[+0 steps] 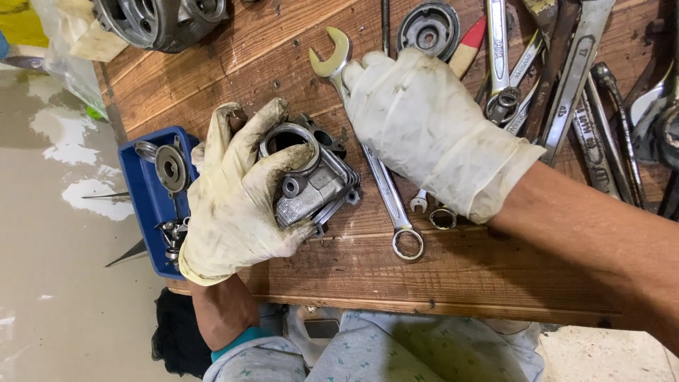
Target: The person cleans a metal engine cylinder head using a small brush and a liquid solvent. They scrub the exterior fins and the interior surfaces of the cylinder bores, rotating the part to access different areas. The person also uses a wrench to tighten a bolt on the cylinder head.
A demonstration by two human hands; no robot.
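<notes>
- Where the wooden bench (453, 276) meets its left edge, a blue plastic tray (145, 205) sits half over the side, holding a round metal disc (171, 168), a ring and a cluster of small shiny fittings at its near end.
- Left hand (233, 201), in a dirty pale glove, wraps around a grey metal carburettor body (311, 180); the fingers curl over its round opening, the part resting on the bench just right of the tray.
- Right hand (417, 120), gloved too, lies palm down over a combination spanner (385, 187), whose open end pokes out above the fingers and whose ring end lies below the wrist. I cannot tell whether the fingers actually grip it.
- To the right, more spanners (573, 85) lie heaped and overlapping, with a round metal cover (428, 28) and a red-handled tool (468, 44) behind the hand.
- At the far left corner a dark engine casing (159, 21) stands beside crumpled clear plastic.
- Beyond the bench edge, the floor (56, 269) is pale, stained concrete with wet-looking patches.
</notes>
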